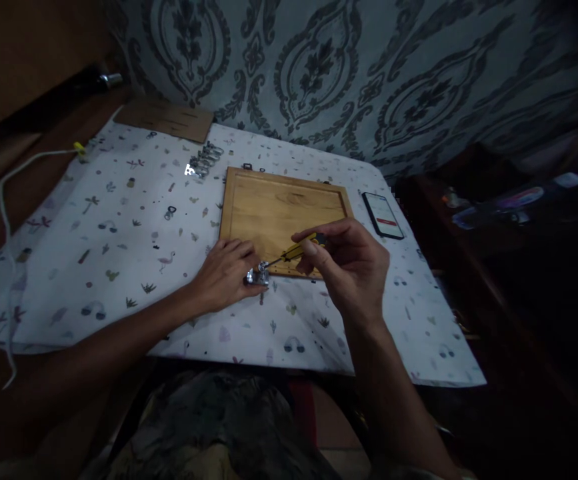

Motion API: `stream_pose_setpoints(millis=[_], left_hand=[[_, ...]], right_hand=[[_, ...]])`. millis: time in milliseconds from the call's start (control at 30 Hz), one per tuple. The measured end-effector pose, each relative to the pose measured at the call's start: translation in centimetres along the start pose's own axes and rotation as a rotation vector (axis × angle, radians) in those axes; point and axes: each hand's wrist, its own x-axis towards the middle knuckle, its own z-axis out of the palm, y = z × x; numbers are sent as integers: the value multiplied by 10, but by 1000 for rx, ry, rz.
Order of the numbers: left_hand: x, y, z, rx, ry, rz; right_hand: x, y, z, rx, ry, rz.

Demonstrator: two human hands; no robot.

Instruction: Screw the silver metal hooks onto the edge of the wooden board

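Observation:
A wooden board [279, 207] lies on a white patterned cloth [119, 267]. At its near left corner sits a small shiny metal fitting [257, 276]. My left hand [226, 273] is closed on that fitting and holds it against the board's edge. My right hand [349, 263] pinches a yellow-handled screwdriver [296, 250], its tip resting on the fitting.
A pile of several more metal fittings [205, 160] lies beyond the board's far left corner. A phone [383, 215] with a lit screen rests right of the board. A thin brown panel [169, 119] sits at the back, a white cord [6, 200] runs at left, dark furniture [509, 227] stands at right.

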Motion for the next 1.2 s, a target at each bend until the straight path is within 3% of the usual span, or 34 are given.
stream_pose_setpoints(millis=[200, 467, 733, 967, 1200], left_hand=[[0, 1, 1, 0, 4, -7], [-1, -2, 2, -36, 12, 7], [0, 0, 1, -14, 3, -8], [-1, -1, 2, -14, 25, 15], [-1, -3, 3, -12, 30, 32]], right_hand=[[0, 0, -5, -18, -84, -31], [2, 1, 4, -14, 15, -19], [3, 3, -9, -80, -147, -20], [1, 3, 0, -162, -66, -40], [4, 2, -12, -93, -216, 1]])
